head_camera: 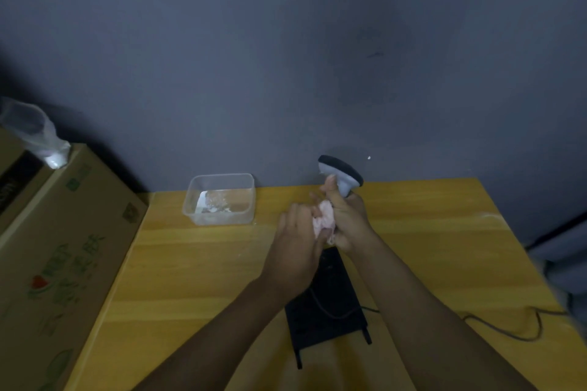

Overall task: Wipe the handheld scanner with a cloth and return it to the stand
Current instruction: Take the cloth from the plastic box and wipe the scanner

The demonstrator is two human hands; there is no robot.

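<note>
The handheld scanner [342, 175] has a grey body and a black front face. It is held upright above the yellow table, head pointing up and away. My right hand [347, 220] is wrapped around its handle, thumb up against the neck. My left hand [297, 243] presses a crumpled pink cloth [324, 220] against the handle, just left of my right hand. The black stand [328, 298] lies flat on the table under my wrists, partly hidden by both forearms.
A clear plastic tub [222, 198] with pale scraps stands at the table's back edge, left of the hands. A black cable [521, 327] curls across the table [197, 279] at the right. Cardboard boxes [63, 247] stand along the left side.
</note>
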